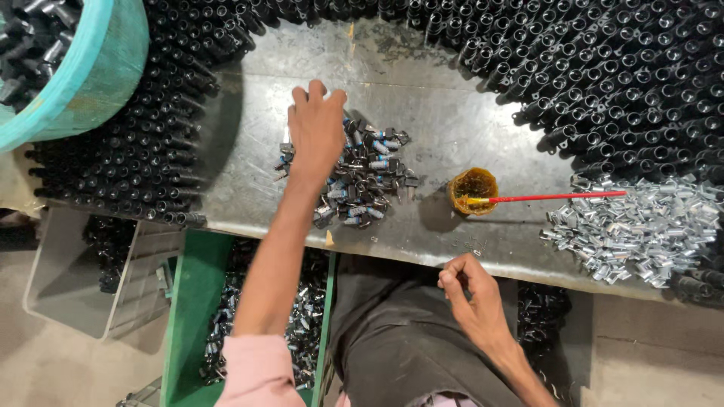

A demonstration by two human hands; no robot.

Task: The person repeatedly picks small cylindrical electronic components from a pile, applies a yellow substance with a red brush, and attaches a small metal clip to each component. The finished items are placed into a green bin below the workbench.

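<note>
So there's this small heap of little dark metal parts, some with bluish-silver ends, all jumbled every which way on the grey metal table. The heap sits just left of the small yellow cup, near the table's front edge. The left hand lies palm down right on the heap's left side, fingers spread over the pieces. The right hand is loosely curled just below the table's front edge, below the cup, well apart from the heap.
</note>
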